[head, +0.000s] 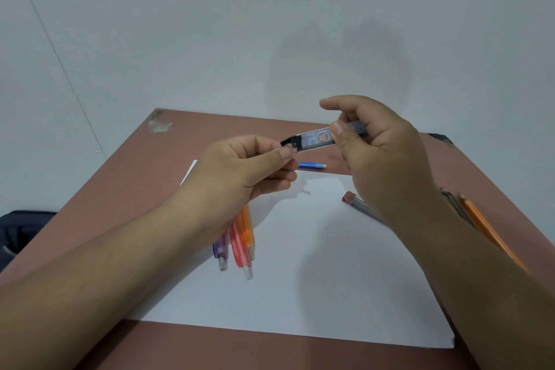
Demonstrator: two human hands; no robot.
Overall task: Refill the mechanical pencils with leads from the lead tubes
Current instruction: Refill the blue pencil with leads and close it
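Observation:
My right hand (381, 156) holds a clear lead tube (315, 139) with a printed label, lifted above the table. My left hand (243, 168) pinches the tube's black cap end (289, 141) between thumb and forefinger. On the white paper (300, 279) below lie a purple mechanical pencil (221, 252), a red-orange one (240, 246) and an orange one (248, 228), partly hidden under my left hand. A blue pencil (312, 164) lies further back. A second lead tube with a red cap (356, 203) lies under my right wrist. A small white piece (306, 191) sits on the paper.
The brown table (135, 189) stands against a white wall. An orange pencil (486, 231) and a grey one (456, 204) lie at the right edge of the table. A dark bag (21, 228) sits low at the left.

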